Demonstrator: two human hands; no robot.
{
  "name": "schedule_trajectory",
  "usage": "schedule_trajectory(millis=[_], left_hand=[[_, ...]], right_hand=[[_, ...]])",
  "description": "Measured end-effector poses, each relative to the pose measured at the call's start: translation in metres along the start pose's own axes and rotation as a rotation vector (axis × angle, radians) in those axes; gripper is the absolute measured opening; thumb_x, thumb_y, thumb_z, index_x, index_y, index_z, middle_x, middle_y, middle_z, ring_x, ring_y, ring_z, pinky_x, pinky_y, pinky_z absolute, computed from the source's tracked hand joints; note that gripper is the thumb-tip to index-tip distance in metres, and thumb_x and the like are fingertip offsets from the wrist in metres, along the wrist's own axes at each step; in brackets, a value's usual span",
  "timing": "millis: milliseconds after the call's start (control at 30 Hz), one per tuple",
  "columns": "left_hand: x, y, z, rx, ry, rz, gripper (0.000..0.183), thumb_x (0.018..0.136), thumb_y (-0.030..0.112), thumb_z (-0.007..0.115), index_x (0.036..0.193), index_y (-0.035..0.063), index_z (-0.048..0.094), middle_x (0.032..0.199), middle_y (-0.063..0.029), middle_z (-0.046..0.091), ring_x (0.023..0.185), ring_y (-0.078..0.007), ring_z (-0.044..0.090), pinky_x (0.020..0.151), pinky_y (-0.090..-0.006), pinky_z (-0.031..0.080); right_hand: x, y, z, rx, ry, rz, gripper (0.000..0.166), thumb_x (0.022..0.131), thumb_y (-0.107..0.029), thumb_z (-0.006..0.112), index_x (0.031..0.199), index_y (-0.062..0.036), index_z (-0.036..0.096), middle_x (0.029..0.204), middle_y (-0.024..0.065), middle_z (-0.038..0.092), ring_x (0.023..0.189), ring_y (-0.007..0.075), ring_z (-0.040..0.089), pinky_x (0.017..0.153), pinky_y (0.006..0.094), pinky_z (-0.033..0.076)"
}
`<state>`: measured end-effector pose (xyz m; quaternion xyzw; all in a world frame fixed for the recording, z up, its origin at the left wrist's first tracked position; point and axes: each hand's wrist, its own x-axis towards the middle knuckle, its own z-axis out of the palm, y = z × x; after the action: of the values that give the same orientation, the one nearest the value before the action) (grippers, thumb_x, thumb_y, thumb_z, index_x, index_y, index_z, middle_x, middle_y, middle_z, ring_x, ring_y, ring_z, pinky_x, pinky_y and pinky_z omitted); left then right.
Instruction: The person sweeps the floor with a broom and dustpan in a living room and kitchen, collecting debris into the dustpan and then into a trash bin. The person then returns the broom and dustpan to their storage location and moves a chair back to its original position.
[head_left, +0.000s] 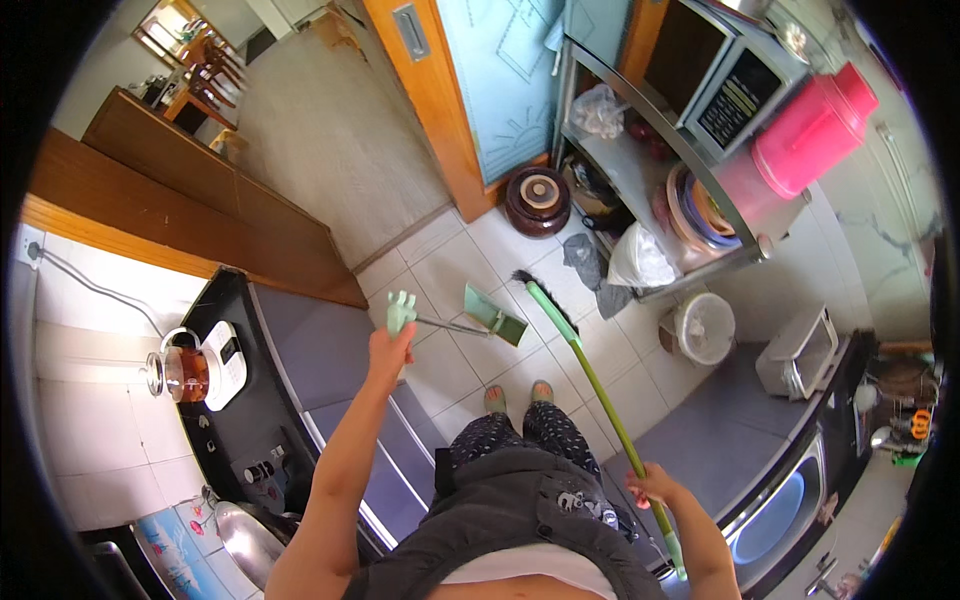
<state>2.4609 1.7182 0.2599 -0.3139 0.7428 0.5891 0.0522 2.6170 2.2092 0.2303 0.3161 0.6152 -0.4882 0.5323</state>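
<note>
My left hand (391, 351) grips the upper end of a long-handled dustpan (496, 315), whose pale green top is a toothed piece (402, 304). The dustpan's pan is down near the tiled floor, in front of my feet; whether it touches the tiles I cannot tell. In my right hand (651, 486) is the green stick of a broom (600, 390), held near its top end. The broom's head, with dark bristles (523, 277), is low over the tiles, to the right of the pan and apart from it.
A lidded brown jar (538, 201) stands by the door frame. Right of it are a metal shelf unit (660, 172), grey plastic bags (596, 274), a white bag (641, 256) and a lined bin (705, 328). Cabinets (322, 345) flank me. Floor tiles (450, 255) lead to a doorway.
</note>
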Motion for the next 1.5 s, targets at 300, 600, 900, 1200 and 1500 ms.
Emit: schedule_trajectory(millis=[300, 600, 900, 1200, 1500], left_hand=[[-0.021, 0.068, -0.069, 0.155, 0.172, 0.095, 0.023, 0.076, 0.018, 0.061, 0.067, 0.0001, 0.051, 0.050, -0.0026, 0.046, 0.040, -0.0103, 0.045, 0.038, -0.0253, 0.037], [0.066, 0.095, -0.169, 0.189, 0.347, 0.082, 0.023, 0.075, 0.021, 0.063, 0.078, -0.0004, 0.056, 0.055, -0.0090, 0.053, 0.042, -0.0158, 0.053, 0.044, -0.0303, 0.042], [0.226, 0.173, -0.265, 0.191, 0.431, 0.187, 0.034, 0.072, 0.032, 0.061, 0.077, -0.0008, 0.055, 0.068, -0.0157, 0.056, 0.059, -0.0259, 0.055, 0.056, -0.0363, 0.044], [0.459, 0.256, -0.356, -0.135, 0.385, 0.194, 0.026, 0.074, 0.023, 0.064, 0.075, -0.0015, 0.056, 0.053, -0.0055, 0.053, 0.042, -0.0130, 0.053, 0.041, -0.0266, 0.042], [0.650, 0.380, -0.494, 0.083, 0.381, 0.179, 0.027, 0.076, 0.025, 0.062, 0.071, -0.0009, 0.056, 0.050, -0.0073, 0.054, 0.042, -0.0146, 0.055, 0.042, -0.0289, 0.043]], right_hand=[[0.079, -0.115, -0.001, -0.401, 0.048, -0.122, 0.023, 0.072, -0.014, 0.059, 0.058, 0.0024, 0.052, 0.049, 0.0094, 0.051, 0.039, 0.0175, 0.052, 0.039, 0.0313, 0.042], [0.157, -0.418, 0.199, -0.349, -0.120, -0.173, 0.013, 0.075, -0.005, 0.056, 0.072, 0.0068, 0.052, 0.056, 0.0123, 0.051, 0.038, 0.0172, 0.046, 0.034, 0.0298, 0.036], [0.120, -0.701, 0.374, -0.184, -0.324, -0.472, 0.036, 0.070, -0.010, 0.041, 0.106, -0.0072, 0.043, 0.064, 0.0090, 0.051, 0.039, 0.0107, 0.039, 0.032, 0.0209, 0.029], [0.139, -0.995, 0.504, -0.875, -0.588, -1.232, 0.016, 0.068, -0.011, 0.049, 0.068, -0.0023, 0.063, 0.066, 0.0101, 0.059, 0.063, 0.0190, 0.055, 0.061, 0.0288, 0.043], [0.089, -1.273, 0.625, -0.958, -0.602, -0.934, 0.019, 0.076, -0.024, 0.052, 0.071, -0.0077, 0.061, 0.059, -0.0005, 0.051, 0.052, 0.0093, 0.047, 0.043, 0.0218, 0.034]])
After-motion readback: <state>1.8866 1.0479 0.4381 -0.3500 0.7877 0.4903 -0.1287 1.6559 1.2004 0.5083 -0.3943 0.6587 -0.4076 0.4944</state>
